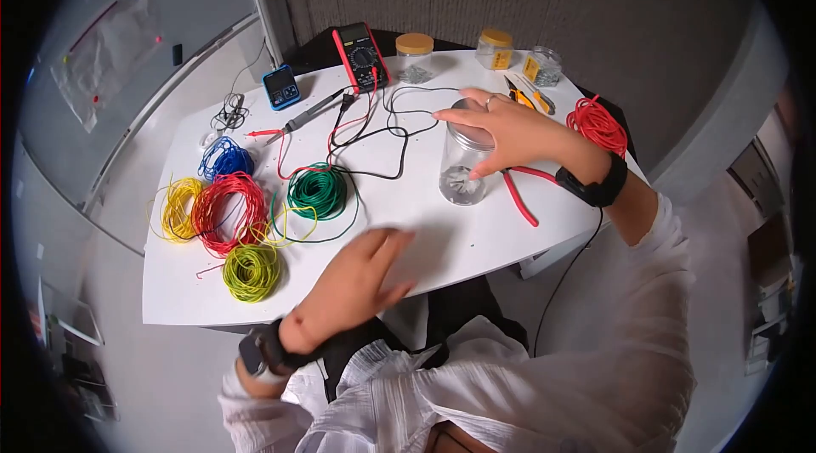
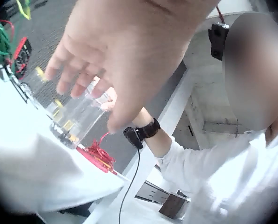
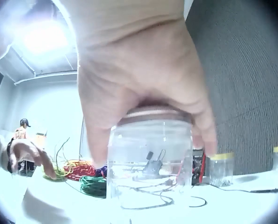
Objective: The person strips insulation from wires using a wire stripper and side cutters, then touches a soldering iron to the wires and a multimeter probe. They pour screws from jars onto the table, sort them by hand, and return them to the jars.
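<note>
My right hand (image 1: pixel 523 134) grips a tall clear jar (image 1: pixel 453 166) from above, with fingers and thumb spread round its silvery lid (image 1: pixel 478 144). The jar stands upright on the white table, with some small pale pieces (image 1: pixel 461 187) at its bottom. In the right wrist view the palm covers the lid, while thumb and fingers reach down the sides of the jar (image 3: pixel 150 158). My left hand (image 1: pixel 353 279) hovers over the table's front edge, holding nothing, its fingers extended. Red-handled pliers (image 1: pixel 520 198) lie just right of the jar.
Coils of blue (image 1: pixel 226 159), yellow (image 1: pixel 178 210), red (image 1: pixel 228 213), green (image 1: pixel 317 192) and yellow-green wire (image 1: pixel 252 273) lie at left. A multimeter (image 1: pixel 361 58) with trailing leads and smaller jars (image 1: pixel 415 58) stand behind. Another red coil (image 1: pixel 597 124) sits at right near orange-handled cutters (image 1: pixel 542 100).
</note>
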Available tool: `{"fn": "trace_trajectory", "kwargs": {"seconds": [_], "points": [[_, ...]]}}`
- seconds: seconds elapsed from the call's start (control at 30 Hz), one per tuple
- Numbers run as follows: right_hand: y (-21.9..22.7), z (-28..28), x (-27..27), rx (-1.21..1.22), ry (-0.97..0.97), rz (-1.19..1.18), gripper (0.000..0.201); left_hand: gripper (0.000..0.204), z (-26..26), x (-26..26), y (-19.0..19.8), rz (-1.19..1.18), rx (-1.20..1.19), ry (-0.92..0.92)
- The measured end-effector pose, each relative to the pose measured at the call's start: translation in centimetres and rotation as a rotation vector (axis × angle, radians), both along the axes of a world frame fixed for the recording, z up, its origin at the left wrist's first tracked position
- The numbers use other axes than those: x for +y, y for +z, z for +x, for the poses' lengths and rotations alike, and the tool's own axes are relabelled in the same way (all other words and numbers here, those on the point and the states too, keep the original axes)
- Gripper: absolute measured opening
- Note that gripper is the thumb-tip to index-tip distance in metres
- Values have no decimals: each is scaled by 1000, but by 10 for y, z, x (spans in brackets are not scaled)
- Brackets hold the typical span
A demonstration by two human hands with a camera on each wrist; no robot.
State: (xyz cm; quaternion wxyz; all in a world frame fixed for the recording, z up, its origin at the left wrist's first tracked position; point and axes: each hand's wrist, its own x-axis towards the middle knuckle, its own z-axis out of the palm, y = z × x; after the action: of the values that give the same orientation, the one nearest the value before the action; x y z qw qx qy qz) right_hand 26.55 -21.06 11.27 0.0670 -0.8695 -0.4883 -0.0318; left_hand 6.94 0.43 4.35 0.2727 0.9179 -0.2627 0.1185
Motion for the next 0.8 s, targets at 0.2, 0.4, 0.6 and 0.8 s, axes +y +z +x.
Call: {"fn": "trace_trajectory", "kwargs": {"seconds": [0.2,0.4,0.6,0.8], "points": [[12,8,-2,65,-41,48,77,38,-51,35,-42,-11,-118,133],[64,130,12,-279,-327,280,79,33,-53,48,-81,44,-264,369],[27,280,57,-244,-522,143,83,32,-48,48,-80,55,-286,477],[-17,348,61,-8,-522,58,94,29,-48,47,-83,109,-242,494]]}}
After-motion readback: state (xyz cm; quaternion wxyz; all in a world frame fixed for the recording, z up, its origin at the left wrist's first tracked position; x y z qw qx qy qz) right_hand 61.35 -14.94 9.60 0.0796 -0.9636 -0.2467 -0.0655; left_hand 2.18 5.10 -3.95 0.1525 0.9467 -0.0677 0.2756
